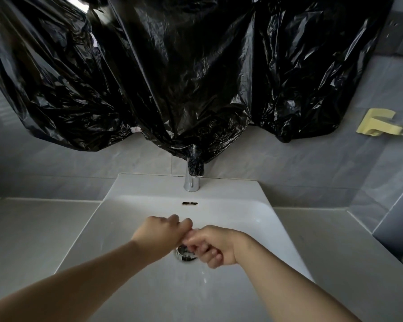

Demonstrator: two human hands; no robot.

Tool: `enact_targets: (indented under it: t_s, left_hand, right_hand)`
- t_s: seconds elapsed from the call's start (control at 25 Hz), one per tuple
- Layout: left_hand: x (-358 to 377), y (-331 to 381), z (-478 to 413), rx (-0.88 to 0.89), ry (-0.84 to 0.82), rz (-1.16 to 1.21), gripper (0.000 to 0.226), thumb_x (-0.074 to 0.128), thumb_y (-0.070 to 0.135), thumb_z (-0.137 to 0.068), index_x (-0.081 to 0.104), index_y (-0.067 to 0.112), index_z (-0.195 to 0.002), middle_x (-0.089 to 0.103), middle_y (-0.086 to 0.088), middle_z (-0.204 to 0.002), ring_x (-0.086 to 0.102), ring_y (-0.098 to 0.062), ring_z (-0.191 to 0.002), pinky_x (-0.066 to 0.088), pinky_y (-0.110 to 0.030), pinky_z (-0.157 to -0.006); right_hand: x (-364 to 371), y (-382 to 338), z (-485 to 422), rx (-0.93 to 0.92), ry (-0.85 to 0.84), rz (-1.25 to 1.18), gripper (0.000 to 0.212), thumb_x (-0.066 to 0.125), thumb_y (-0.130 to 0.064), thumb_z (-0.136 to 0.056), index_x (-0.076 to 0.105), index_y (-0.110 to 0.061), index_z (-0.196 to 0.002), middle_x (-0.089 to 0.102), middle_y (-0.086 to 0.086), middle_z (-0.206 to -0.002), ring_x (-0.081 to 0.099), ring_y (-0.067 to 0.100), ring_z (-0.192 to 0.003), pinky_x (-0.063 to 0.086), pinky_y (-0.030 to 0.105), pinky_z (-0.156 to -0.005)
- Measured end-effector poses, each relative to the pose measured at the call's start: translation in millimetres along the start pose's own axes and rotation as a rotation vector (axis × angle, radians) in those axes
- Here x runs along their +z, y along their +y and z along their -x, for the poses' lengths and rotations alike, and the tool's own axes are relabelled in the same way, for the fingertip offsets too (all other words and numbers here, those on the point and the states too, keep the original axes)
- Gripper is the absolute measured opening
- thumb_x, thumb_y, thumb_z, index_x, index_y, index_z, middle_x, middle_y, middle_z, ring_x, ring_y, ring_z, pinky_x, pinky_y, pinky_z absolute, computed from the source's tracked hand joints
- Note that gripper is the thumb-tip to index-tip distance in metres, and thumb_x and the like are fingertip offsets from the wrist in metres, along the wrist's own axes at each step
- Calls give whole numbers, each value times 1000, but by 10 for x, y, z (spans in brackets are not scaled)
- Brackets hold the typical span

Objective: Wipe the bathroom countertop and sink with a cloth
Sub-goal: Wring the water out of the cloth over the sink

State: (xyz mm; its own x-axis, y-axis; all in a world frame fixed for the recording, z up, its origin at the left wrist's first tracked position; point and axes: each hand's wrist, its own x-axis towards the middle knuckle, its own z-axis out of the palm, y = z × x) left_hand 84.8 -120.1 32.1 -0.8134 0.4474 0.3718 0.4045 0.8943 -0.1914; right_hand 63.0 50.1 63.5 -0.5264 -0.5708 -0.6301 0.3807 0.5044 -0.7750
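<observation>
A: While both hands hang over the white rectangular ceramic sink [130, 228], how far along would you say the wiping is?

B: Hard to judge. The left hand [159, 231] and right hand [215, 246] are clenched, knuckles touching, just above the round chrome drain [184, 253]. I see no cloth; whether one is balled up inside the fists, I cannot tell.

A: A wringing pose, perhaps?

B: Possibly. A few drops show on the basin floor below the right hand, so something is wet.

A: And the smooth grey countertop [33, 228]?

B: It lies either side of the sink, with no hand on it. Nothing marks it as wiped or unwiped. I would guess that most of the job remains: counter, basin walls and the ledge around the chrome faucet [192, 182].
</observation>
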Motion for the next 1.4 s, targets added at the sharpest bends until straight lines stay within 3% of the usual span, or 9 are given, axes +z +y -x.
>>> enact_targets:
  t_s: [0.16, 0.4, 0.6, 0.72, 0.84, 1.0, 1.16, 1.28, 1.4]
  left_hand:
    - [-158, -3, -93, -722, -409, 917, 12, 43, 24, -94, 45, 14, -87, 58, -4, -72, 59, -18, -59, 46, -25, -56]
    - [-429, 32, -132, -770, -957, 1799, 19, 59, 19, -75, 53, 17, -58, 49, 4, -52, 43, -3, -38, 28, -11, -31]
    - [-477, 34, -217, -644, -1102, 1562, 34, 57, 22, -75, 42, 19, -45, 35, 8, -41, 29, -3, -33, 19, -13, -33]
    - [-372, 86, -298, -525, -829, 700, 11, 54, 21, -76, 54, 12, -71, 47, 0, -59, 48, -19, -56, 30, -22, -49]
    - [-300, 143, -349, -323, -464, 63, 20, 47, 22, -86, 58, 12, -99, 64, -5, -96, 62, -27, -91, 41, -26, -66]
    - [-41, -10, -239, 83, 13, -122, 25, 76, 24, -53, 54, 14, -59, 52, 1, -43, 49, -18, -30, 30, -14, -34]
    - [31, -3, -172, 122, 11, 87, 17, 48, 21, -68, 42, 18, -84, 53, 2, -53, 50, -18, -35, 33, -19, -32]
    - [-144, 4, -221, -534, -233, 718, 11, 46, 27, -92, 41, 17, -92, 58, -6, -71, 52, -22, -54, 38, -26, -48]
    - [-203, -96, -210, -847, -588, 1661, 20, 53, 22, -88, 38, 18, -75, 37, 1, -51, 26, -8, -36, 17, -14, -36]
  right_hand:
    - [33, -4, 86, -406, 341, -135, 11, 54, -15, -89, 65, -14, -89, 68, 2, -79, 51, 8, -45, 41, 19, -45]
    - [-58, 231, -282, -1050, 893, 1230, 80, 66, 4, -67, 34, -16, -138, 41, -2, -144, 36, 14, -123, 37, 27, -98]
    - [-123, 138, -337, -1286, 1164, 1305, 30, 67, -13, -61, 48, -15, -83, 54, 2, -72, 45, 18, -67, 33, 27, -59]
    - [-66, 11, -188, -845, 1062, 1557, 19, 69, -25, -64, 59, -14, -76, 63, 2, -67, 60, 23, -62, 35, 27, -55]
    - [97, -106, -124, -284, 564, 1016, 15, 49, -24, -83, 63, -19, -86, 61, 4, -81, 56, 26, -78, 35, 29, -61]
    - [88, -58, -115, -144, 311, 336, 26, 53, -11, -77, 39, -17, -56, 35, 0, -52, 28, 14, -43, 18, 23, -45]
    - [-2, -32, 3, -66, 168, 27, 31, 53, -17, -83, 39, -20, -56, 31, -7, -45, 21, 9, -40, 14, 21, -44]
    - [11, -30, 65, -347, 274, -252, 12, 55, -14, -89, 57, -22, -79, 61, -5, -63, 50, 9, -49, 40, 20, -51]
    - [-30, 100, 16, -799, 688, 411, 52, 48, 7, -82, 57, -35, -113, 63, -8, -117, 55, 11, -106, 40, 26, -88]
